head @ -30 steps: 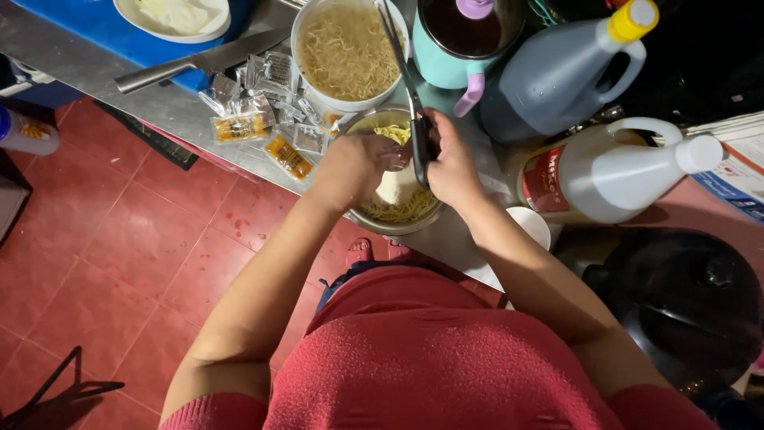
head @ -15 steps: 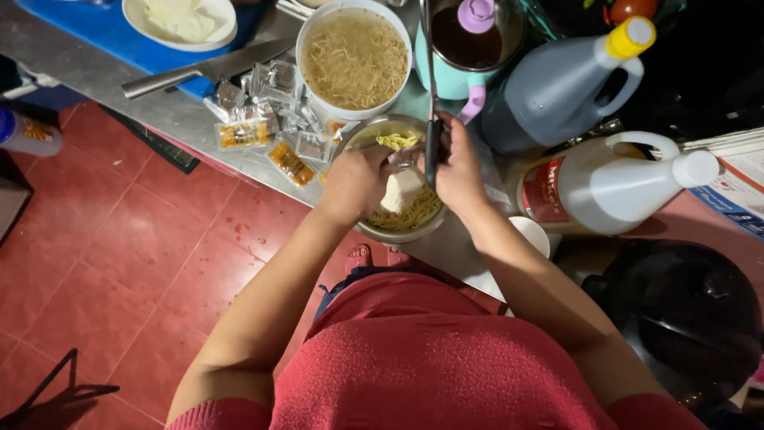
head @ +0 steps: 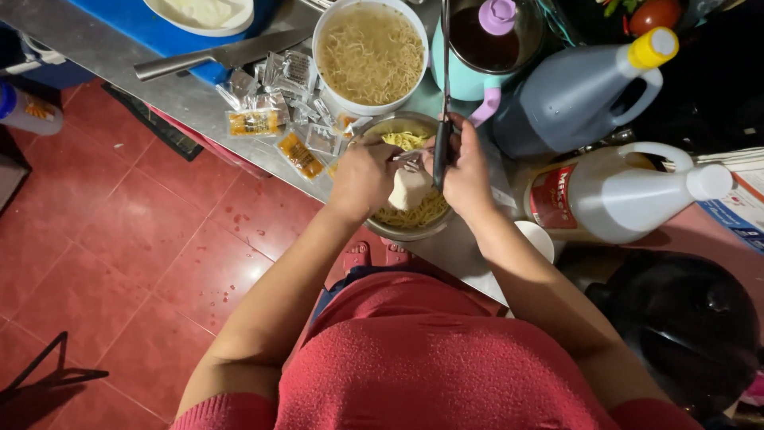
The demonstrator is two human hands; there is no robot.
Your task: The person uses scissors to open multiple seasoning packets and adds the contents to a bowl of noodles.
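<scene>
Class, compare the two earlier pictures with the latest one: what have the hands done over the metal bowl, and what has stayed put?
The scissors in the right hand have swung from slanted to nearly straight up. The left hand still pinches the small sachet over the metal bowl of noodles. The white noodle bowl, knife, loose sachets and jugs have not moved.

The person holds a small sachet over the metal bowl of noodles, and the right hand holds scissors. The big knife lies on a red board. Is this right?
Not quite. The head view shows the knife lying on a blue board, not a red one. The rest holds: both hands keep a sachet over the metal bowl, and the right hand holds scissors.
</scene>
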